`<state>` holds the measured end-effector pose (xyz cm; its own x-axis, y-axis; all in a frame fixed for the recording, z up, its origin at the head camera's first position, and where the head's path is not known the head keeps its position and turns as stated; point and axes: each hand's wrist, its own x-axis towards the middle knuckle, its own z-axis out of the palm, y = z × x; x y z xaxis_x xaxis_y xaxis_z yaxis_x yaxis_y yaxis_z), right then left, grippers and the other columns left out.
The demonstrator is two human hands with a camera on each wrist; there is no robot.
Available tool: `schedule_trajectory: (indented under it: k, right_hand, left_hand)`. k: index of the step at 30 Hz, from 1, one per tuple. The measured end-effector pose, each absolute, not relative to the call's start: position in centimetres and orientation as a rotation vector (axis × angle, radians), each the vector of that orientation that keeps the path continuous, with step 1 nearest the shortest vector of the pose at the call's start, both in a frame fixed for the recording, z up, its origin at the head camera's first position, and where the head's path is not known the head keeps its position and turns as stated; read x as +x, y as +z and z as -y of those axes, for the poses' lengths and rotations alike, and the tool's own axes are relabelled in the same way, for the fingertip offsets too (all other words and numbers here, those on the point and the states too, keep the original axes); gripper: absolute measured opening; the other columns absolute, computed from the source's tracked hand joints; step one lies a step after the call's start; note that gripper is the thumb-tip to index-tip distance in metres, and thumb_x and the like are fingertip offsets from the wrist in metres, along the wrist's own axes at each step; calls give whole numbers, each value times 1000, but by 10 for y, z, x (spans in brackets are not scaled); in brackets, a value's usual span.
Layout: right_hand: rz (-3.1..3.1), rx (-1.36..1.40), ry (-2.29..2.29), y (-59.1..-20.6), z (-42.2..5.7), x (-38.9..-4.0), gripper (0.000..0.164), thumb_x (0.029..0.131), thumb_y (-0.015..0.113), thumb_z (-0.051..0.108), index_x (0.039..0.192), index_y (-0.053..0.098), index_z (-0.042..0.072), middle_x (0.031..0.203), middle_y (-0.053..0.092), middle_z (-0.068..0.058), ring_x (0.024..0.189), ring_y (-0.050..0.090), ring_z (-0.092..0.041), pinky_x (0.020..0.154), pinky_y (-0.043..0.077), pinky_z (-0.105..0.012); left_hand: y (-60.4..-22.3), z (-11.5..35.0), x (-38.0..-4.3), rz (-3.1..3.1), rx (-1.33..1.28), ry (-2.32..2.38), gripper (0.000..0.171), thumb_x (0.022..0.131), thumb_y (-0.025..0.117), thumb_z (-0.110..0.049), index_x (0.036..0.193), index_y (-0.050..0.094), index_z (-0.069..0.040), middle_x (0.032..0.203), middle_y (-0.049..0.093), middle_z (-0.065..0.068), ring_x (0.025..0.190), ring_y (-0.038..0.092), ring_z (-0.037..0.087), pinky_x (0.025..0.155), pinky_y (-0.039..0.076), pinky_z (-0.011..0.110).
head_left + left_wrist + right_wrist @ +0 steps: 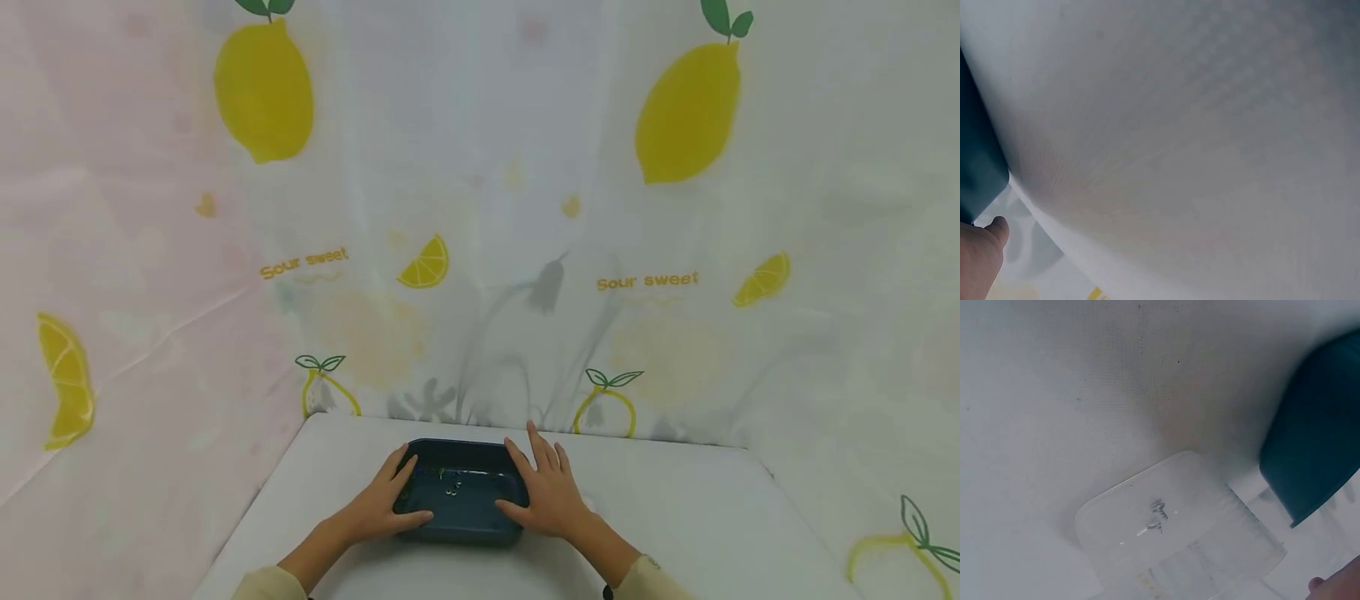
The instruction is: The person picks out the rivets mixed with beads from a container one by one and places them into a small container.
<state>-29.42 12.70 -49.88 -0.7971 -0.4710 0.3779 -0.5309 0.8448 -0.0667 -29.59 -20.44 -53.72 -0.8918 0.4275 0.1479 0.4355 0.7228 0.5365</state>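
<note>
A dark blue rectangular tray (pixel 465 533) sits on the white table in the head view, with several small shiny and coloured pieces (pixel 452 487) inside. My left hand (pixel 378 504) is at its left side, fingers spread and mostly straight, thumb over the tray's near left part. At the tray's right side is my right hand (pixel 551 496), also spread, its thumb reaching over the interior and its other fingers pointing away from me. Only a bit of each hand shows in the wrist views, beside the tray's outer wall.
A clear plastic container (pixel 1179 550) stands to the right of the tray, with a few metal screws (pixel 1157 509) in it. The white table (pixel 675 517) extends to both sides. A curtain (pixel 480 167) printed with lemons hangs behind and around it.
</note>
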Motion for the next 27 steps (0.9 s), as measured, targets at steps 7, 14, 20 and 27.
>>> schedule_trajectory:
  k: [7,14,20,27]
  right_hand:
    - [2739,759,232,-498,-123,-295,93,85,61,68,158,25,24,166,4,-17,146,29,-35,114,24,-62]
    - [2728,728,255,-502,-124,-292,87,87,62,63,157,29,23,166,7,-17,145,32,-34,114,25,-62]
    - [2761,725,268,-500,-124,-291,89,87,63,62,158,25,24,167,3,-16,146,30,-35,115,23,-62]
    - [2728,748,261,-498,-122,-294,89,86,63,63,158,26,24,167,5,-16,144,32,-35,114,25,-62]
  left_hand:
    - [-537,204,-292,2901,-706,-924,105,83,67,-65,155,26,0,164,8,23,149,17,45,110,32,64]
    - [-532,201,-290,2911,-723,-933,105,84,66,-65,155,25,0,164,8,24,149,17,46,109,33,64]
    - [-531,200,-289,2914,-719,-909,105,83,67,-65,155,26,0,164,9,23,148,19,46,108,34,64]
    - [-534,199,-293,2925,-697,-876,106,82,65,-68,156,26,-2,165,9,22,150,17,45,111,31,62]
